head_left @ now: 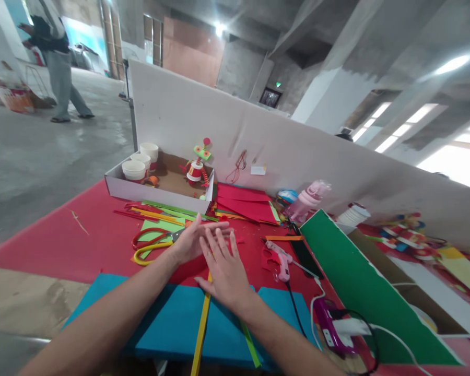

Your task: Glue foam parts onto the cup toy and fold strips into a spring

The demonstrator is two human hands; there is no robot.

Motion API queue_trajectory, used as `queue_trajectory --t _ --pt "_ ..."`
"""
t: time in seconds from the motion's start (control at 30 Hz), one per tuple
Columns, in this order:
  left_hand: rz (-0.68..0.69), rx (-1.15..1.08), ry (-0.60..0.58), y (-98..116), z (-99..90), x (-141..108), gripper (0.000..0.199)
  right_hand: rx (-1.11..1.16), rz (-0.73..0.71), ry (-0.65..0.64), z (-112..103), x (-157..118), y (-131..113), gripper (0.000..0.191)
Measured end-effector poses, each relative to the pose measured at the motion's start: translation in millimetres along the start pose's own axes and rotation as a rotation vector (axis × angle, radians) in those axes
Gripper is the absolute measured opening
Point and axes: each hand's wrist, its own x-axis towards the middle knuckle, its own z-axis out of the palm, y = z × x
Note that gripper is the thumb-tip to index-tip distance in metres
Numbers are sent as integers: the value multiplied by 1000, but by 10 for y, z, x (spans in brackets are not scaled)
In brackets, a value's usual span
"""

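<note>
My left hand (191, 241) is stretched out with its palm turned inward, above the red table cover (102, 224). In front of it is my right hand (226, 271), back up and fingers spread; the two overlap in view, and I cannot tell if they touch. Nothing shows in either hand. Beneath the right hand a yellow paper strip (201, 334) runs toward me over blue sheets (160, 318), with a green strip (250, 344) beside it. Scissors (152, 245) with red and yellow handles lie left of my left hand. A pink glue gun (282, 262) rests to the right.
A shallow box (160, 196) holds paper cups (133, 169) and a cup figure (196, 169). Red sheets (245, 201), a pink bottle (307, 201), a green panel (360, 292) and a purple power strip (332, 326) with cables surround the workspace. Someone (58, 57) stands far left.
</note>
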Motion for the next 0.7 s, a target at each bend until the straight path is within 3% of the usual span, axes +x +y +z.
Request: queue_trajectory --t 0.13,0.2,0.27,0.47,0.7 --pt "331 994 283 -4 6 30 59 -33 118 25 -2 -26 153 85" --pt "393 1402 342 -1 17 27 63 -57 188 62 8 -45 245 83" --pt "407 1650 392 2 32 16 69 -73 239 98 17 -64 325 82" --pt "364 1863 459 -28 61 3 86 -79 289 147 5 -64 387 81" --pt "336 1746 448 -45 94 10 75 -60 277 151 -87 22 290 74"
